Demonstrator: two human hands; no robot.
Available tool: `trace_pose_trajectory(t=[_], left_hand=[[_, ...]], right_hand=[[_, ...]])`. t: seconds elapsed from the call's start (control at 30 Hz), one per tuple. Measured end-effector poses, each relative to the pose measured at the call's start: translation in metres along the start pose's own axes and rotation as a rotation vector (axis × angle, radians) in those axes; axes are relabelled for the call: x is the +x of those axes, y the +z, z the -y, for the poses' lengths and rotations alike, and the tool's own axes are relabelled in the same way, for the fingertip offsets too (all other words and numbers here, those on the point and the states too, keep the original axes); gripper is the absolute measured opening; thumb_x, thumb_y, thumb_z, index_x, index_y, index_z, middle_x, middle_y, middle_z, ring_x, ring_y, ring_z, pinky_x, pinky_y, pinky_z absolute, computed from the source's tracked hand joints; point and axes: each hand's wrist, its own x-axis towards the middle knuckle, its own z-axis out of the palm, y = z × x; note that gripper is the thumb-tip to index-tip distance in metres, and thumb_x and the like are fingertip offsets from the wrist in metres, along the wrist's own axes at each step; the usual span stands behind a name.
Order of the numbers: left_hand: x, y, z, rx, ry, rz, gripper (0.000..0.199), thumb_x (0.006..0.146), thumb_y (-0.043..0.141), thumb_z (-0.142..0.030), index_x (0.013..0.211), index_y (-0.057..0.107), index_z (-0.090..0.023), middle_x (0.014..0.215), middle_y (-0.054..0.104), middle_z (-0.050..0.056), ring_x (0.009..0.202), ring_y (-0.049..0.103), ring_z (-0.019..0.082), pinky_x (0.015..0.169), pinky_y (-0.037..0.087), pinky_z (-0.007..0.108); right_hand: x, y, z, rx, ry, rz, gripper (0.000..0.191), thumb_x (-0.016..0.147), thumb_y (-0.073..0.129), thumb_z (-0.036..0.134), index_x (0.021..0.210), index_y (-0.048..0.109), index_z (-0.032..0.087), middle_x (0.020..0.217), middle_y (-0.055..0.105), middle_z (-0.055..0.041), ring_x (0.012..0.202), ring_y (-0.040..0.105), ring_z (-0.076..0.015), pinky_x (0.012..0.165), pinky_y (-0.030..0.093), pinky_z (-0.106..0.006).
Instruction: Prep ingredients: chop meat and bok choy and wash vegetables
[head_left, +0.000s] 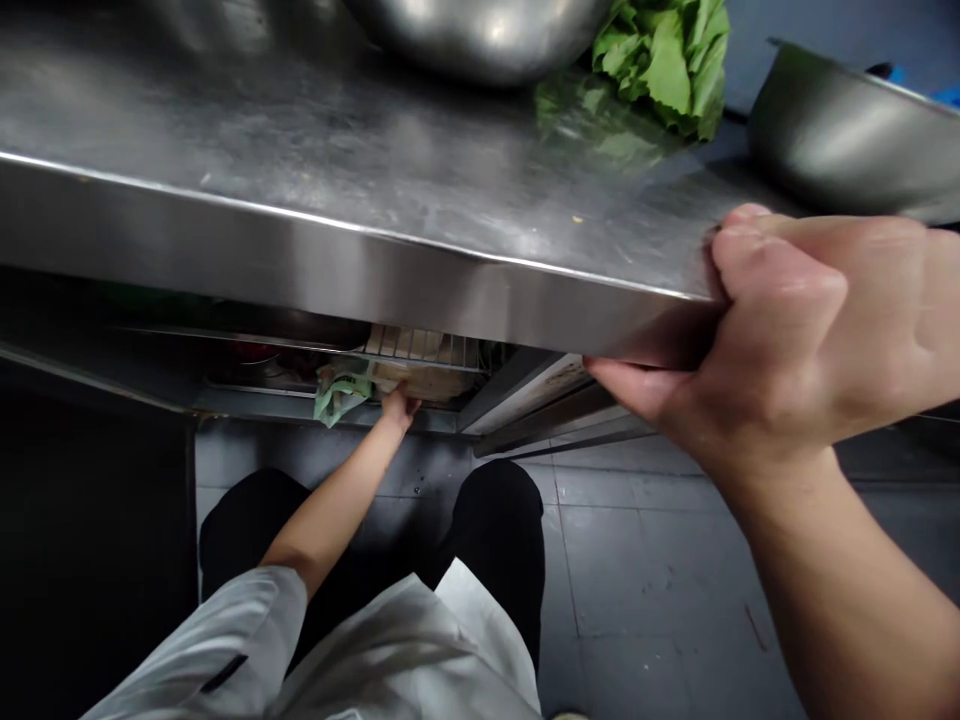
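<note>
The right hand [810,320] clasps the counter [420,275], while the left hand [399,405], grip unclear, is at a pack [431,380] still inside the cabinet [491,395].

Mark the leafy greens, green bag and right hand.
Leafy greens [671,68]: head view, on the leaves.
Green bag [341,394]: head view, on its near side.
Right hand [821,325]: head view, on its back.

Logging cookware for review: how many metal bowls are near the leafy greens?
2: one bowl left of the leafy greens, another bowl to their right. Others may be hidden.
</note>
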Motion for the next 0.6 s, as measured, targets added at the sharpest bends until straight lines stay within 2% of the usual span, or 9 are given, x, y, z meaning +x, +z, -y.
trace_pose_trajectory(t=[0.13,0.23,0.33,0.4,0.5,0.6], left_hand=[[-0.009,-0.004,-0.034,-0.065,0.078,0.015,0.010,0.085,0.065,-0.011,0.090,0.062,-0.019,0.074,0.061,-0.002,0.064,0.056,0.010,0.066,0.047,0.021],[-0.008,0.006,-0.073,-0.166,0.074,0.074,0.008,0.091,0.060,-0.015,0.085,0.061,-0.020,0.063,0.057,-0.004,0.059,0.055,0.011,0.065,0.050,0.022],[-0.009,0.020,-0.101,-0.238,0.065,0.107,0.007,0.096,0.061,-0.022,0.090,0.065,-0.021,0.060,0.058,-0.003,0.058,0.057,0.014,0.061,0.052,0.025],[-0.016,0.022,-0.109,-0.291,0.096,0.122,0.009,0.100,0.058,-0.021,0.098,0.067,-0.021,0.063,0.062,-0.003,0.062,0.061,0.014,0.064,0.053,0.024],[-0.037,0.002,-0.107,-0.376,0.152,0.136,0.017,0.104,0.051,-0.016,0.103,0.067,-0.019,0.073,0.070,-0.002,0.075,0.069,0.013,0.078,0.057,0.023],[-0.070,-0.046,-0.092,-0.452,0.167,0.143,0.014,0.103,0.054,-0.015,0.103,0.068,-0.017,0.085,0.078,0.002,0.086,0.075,0.017,0.090,0.061,0.030]], right_hand=[[-0.001,-0.001,-0.001,0.053,0.012,0.028,0.077,0.102,0.040,0.076,0.128,0.075,0.013,0.108,0.077,-0.0164,0.098,0.077,-0.0373,0.075,0.052,-0.043],[0.000,-0.002,-0.002,0.013,-0.001,0.030,0.083,0.104,0.030,0.076,0.126,0.074,0.010,0.105,0.078,-0.0171,0.097,0.078,-0.0386,0.073,0.053,-0.046],[0.003,-0.002,0.000,-0.012,0.091,0.228,0.102,0.097,0.005,0.083,0.123,0.075,0.014,0.114,0.079,-0.0127,0.113,0.076,-0.0365,0.083,0.055,-0.050],[0.009,-0.005,0.003,-0.003,0.181,0.379,0.111,0.088,-0.007,0.087,0.120,0.076,0.020,0.124,0.077,-0.0058,0.127,0.070,-0.0327,0.095,0.053,-0.052],[0.013,-0.010,0.006,0.033,0.264,0.502,0.105,0.081,0.001,0.092,0.103,0.078,0.024,0.144,0.066,0.0050,0.141,0.059,-0.0322,0.100,0.050,-0.049],[-0.004,-0.006,-0.003,0.046,0.364,0.523,0.092,0.080,0.014,0.091,0.075,0.072,0.019,0.160,0.049,0.0171,0.149,0.048,-0.0365,0.094,0.049,-0.044]])
